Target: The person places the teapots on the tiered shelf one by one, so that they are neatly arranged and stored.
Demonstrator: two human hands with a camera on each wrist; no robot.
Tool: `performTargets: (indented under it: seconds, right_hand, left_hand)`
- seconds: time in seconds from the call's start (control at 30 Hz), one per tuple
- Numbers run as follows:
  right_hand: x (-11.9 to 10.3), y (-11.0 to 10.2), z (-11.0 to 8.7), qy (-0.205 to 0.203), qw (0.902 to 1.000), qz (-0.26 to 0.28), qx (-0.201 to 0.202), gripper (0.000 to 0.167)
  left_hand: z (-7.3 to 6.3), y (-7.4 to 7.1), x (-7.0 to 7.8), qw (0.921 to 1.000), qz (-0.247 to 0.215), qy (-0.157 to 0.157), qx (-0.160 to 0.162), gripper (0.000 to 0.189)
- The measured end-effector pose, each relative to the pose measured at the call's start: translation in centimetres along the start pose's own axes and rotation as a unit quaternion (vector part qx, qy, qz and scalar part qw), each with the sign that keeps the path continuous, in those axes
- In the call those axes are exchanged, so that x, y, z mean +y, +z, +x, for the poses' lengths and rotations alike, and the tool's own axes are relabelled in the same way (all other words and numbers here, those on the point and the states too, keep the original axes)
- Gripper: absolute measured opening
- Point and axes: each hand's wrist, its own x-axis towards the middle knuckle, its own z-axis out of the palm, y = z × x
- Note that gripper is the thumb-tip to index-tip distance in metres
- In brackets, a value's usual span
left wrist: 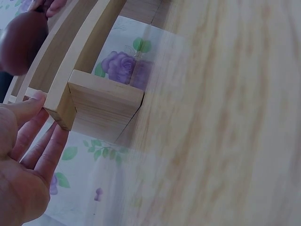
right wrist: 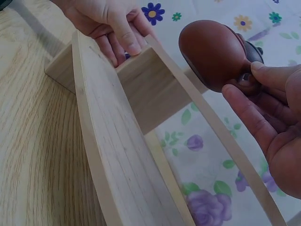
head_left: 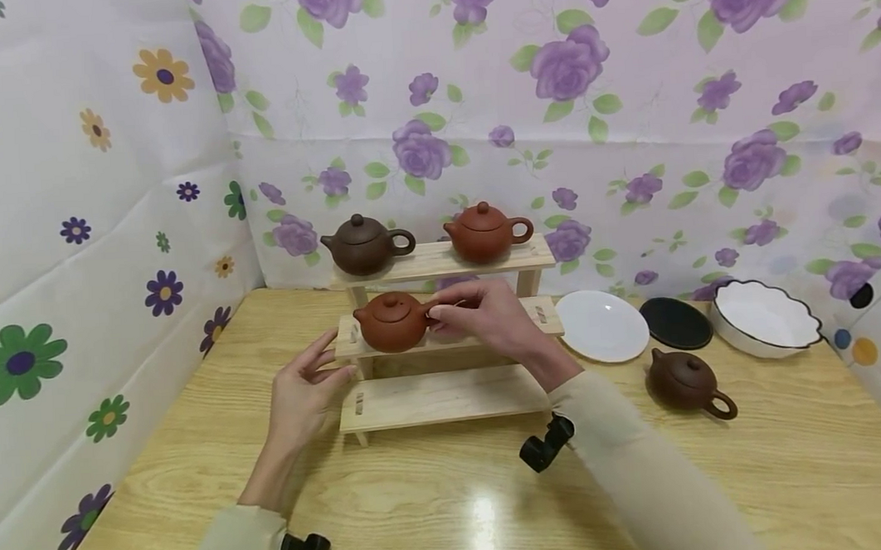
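Observation:
By its handle, my right hand (head_left: 491, 314) pinches a reddish-brown teapot (head_left: 392, 326), its spout pointing left. The teapot is at the left part of the middle step of a three-tier wooden stand (head_left: 447, 395). In the right wrist view, thumb and fingers close on the handle, with the pot's round body (right wrist: 211, 54) toward the shelf. My left hand (head_left: 307, 398) holds the left end of the stand, its thumb and fingers around the step's end (left wrist: 61, 113). A dark brown teapot (head_left: 360, 248) and another reddish teapot (head_left: 482, 235) sit on the top step.
Right of the stand, a second dark brown teapot (head_left: 685, 381) lies on the wooden table (head_left: 415, 509). Behind it are a white plate (head_left: 603, 326), a black round plate (head_left: 676, 323) and a white dish with a wavy dark rim (head_left: 764, 320). Flowered cloth (head_left: 430, 84) hangs behind.

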Motion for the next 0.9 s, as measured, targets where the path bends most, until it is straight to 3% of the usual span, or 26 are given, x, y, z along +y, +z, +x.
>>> performTargets:
  seconds: [0.47,0.9]
  right_hand:
    - [0.2,2.3,2.1,0.002,0.9989,-0.045,-0.008,0.017]
    - [0.5,3.1,2.9,0.04,0.9988,-0.025,-0.011,0.02]
  left_hand:
    - [0.0,0.0,0.0,0.9998,-0.017,0.001,-0.001,0.061]
    - [0.1,0.0,-0.2,0.9999,-0.013,0.004,0.001,0.065]
